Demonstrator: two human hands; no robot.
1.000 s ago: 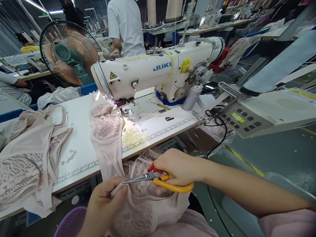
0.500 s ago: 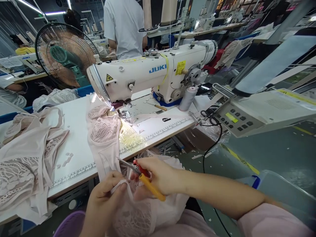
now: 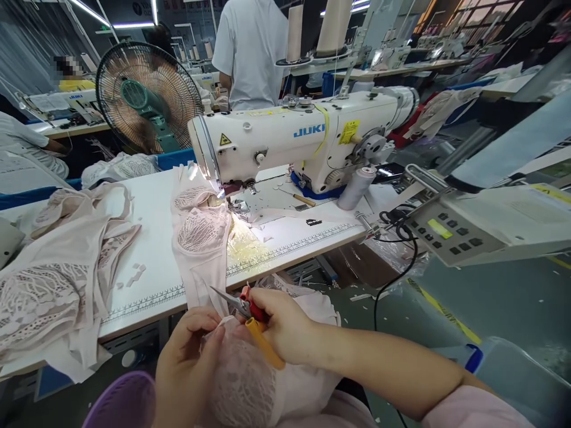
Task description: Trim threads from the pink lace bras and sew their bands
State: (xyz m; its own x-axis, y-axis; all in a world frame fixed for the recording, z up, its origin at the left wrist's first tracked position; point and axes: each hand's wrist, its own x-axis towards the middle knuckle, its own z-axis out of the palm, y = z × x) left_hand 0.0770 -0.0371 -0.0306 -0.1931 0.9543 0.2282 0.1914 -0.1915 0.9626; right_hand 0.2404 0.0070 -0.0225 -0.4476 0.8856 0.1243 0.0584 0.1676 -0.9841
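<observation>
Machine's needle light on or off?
On: the needle light shows as a bright spot under the JUKI sewing machine's head, and a bright patch lies on the white sewing table just below.

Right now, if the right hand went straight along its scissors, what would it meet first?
Likely the bra at the machine, hanging past the table edge: the scissors in the right hand point at it. Depth is unclear.

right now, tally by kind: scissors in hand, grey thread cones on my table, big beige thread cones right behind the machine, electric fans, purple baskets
Scissors: 1
Grey thread cone: 1
Big beige thread cones: 2
Electric fan: 1
Purple basket: 1
Total: 6
</observation>
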